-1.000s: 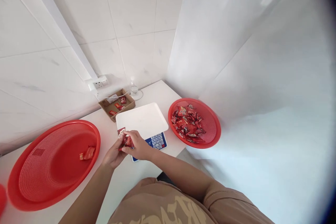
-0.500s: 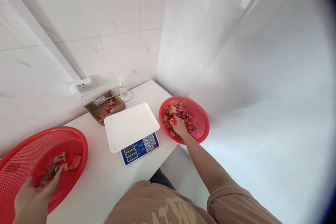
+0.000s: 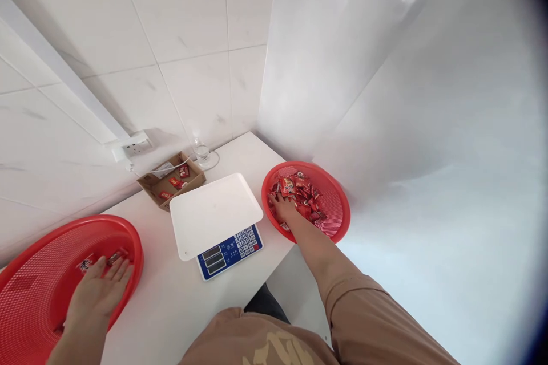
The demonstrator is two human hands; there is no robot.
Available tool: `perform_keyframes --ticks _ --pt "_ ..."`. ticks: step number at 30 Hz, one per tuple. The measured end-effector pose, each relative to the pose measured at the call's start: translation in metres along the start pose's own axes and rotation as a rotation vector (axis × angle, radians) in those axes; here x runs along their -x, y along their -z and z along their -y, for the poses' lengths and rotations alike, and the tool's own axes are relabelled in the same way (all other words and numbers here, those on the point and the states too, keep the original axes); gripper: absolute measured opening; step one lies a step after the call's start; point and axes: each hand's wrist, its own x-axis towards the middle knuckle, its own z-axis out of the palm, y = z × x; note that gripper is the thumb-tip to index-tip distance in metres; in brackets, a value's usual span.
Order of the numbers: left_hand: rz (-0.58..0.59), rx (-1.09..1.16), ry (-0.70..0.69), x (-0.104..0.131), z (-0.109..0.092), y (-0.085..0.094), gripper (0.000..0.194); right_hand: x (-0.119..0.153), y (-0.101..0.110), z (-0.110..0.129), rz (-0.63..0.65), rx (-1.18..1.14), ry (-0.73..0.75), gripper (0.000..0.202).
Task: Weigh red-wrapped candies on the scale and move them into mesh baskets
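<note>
My left hand [image 3: 100, 291] is over the left red basket [image 3: 40, 251], palm up with its fingers stretched out and nothing on the palm. Just past its fingertips lies a small red packet [image 3: 116, 255], and another packet [image 3: 85, 263] sits beside the thumb. On the right, my right hand [image 3: 282, 208] reaches into the round red basket [image 3: 340, 211], its fingers spread on a heap of red packets [image 3: 306, 191]. Between the baskets stands a blue scale [image 3: 231, 254] with a white tray [image 3: 216, 211] on top.
Behind the scale, a cardboard box [image 3: 194, 179] holds several red packets. A clear bottle [image 3: 201, 152] with a cable around it stands next to the box. The white table [image 3: 166, 296] meets a tiled wall with a socket [image 3: 137, 148]. A pale panel rises at the right.
My left hand has moved right within its basket, and the packets that were by its fingers no longer show there. My right hand has shifted to the left side of the heap, fingers more spread.
</note>
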Motion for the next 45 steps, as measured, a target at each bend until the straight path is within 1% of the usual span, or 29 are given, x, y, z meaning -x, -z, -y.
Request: perform_keyframes --ticks 2,4,7,10,13,18,19,21,24,25,26,28,30,32,34,35,36,37,38,39,41,42,44,45 --pt "-0.015 0.019 0.097 0.015 0.002 -0.020 0.013 -0.005 0.003 0.000 0.000 0.008 -0.023 0.077" --pt "0.007 0.027 0.166 0.028 0.004 -0.038 0.014 -0.009 0.006 0.000 -0.016 0.006 -0.026 0.071" --pt "0.082 0.012 0.180 0.041 0.010 -0.056 0.016 -0.012 0.007 -0.001 -0.053 0.000 -0.008 0.063" --pt "0.164 -0.003 0.177 0.045 0.018 -0.065 0.021 -0.013 0.006 -0.001 -0.102 -0.012 0.027 0.055" --pt "0.216 -0.013 0.204 0.047 0.026 -0.069 0.022 -0.011 0.002 -0.002 -0.156 -0.044 0.046 0.044" --pt "0.259 -0.021 0.277 0.053 0.032 -0.073 0.018 -0.001 -0.002 -0.006 -0.225 -0.136 -0.012 0.037" --pt "0.270 -0.026 0.283 0.054 0.033 -0.073 0.018 0.001 -0.002 -0.008 -0.249 -0.195 -0.039 0.036" --pt "0.294 -0.041 0.288 0.056 0.036 -0.073 0.017 0.007 0.000 -0.013 -0.344 -0.434 -0.104 0.033" --pt "0.362 -0.081 0.299 0.060 0.043 -0.073 0.017 0.021 0.009 -0.016 -0.529 -1.006 -0.194 0.035" --pt "0.407 -0.102 0.309 0.063 0.046 -0.075 0.017 0.027 0.014 -0.014 -0.560 -1.191 -0.209 0.037" --pt "0.464 -0.129 0.321 0.067 0.049 -0.077 0.018 0.035 0.020 -0.011 -0.562 -1.366 -0.209 0.039" --pt "0.590 -0.186 0.347 0.077 0.055 -0.083 0.023 0.053 0.032 0.004 -0.492 -1.659 -0.158 0.038" --pt "0.689 -0.220 0.365 0.089 0.063 -0.091 0.034 0.075 0.041 0.028 -0.344 -1.817 -0.038 0.034" --pt "0.736 -0.205 0.374 0.100 0.071 -0.098 0.047 0.099 0.045 0.059 -0.132 -1.815 0.129 0.030" --pt "0.781 -0.166 0.405 0.105 0.080 -0.101 0.053 0.122 0.043 0.091 0.084 -1.662 0.312 0.025" --pt "0.805 -0.153 0.425 0.106 0.083 -0.101 0.052 0.132 0.039 0.105 0.159 -1.543 0.389 0.023" --pt "0.822 -0.149 0.443 0.106 0.087 -0.099 0.050 0.140 0.035 0.118 0.195 -1.428 0.443 0.021" --pt "0.828 -0.153 0.453 0.104 0.090 -0.095 0.047 0.146 0.030 0.128 0.200 -1.334 0.475 0.021" --pt "0.815 -0.159 0.452 0.101 0.092 -0.091 0.044 0.151 0.025 0.136 0.187 -1.269 0.482 0.021" --pt "0.777 -0.160 0.439 0.098 0.094 -0.085 0.040 0.153 0.020 0.143 0.160 -1.243 0.470 0.020" --pt "0.673 -0.129 0.402 0.092 0.096 -0.074 0.036 0.155 0.014 0.150 0.122 -1.293 0.417 0.019" --pt "0.634 -0.102 0.387 0.090 0.097 -0.069 0.034 0.155 0.012 0.152 0.126 -1.347 0.389 0.020" --pt "0.591 -0.048 0.363 0.088 0.096 -0.061 0.031 0.154 0.013 0.154 0.171 -1.450 0.354 0.024" --pt "0.590 -0.031 0.359 0.088 0.095 -0.058 0.030 0.154 0.015 0.155 0.203 -1.482 0.355 0.026"
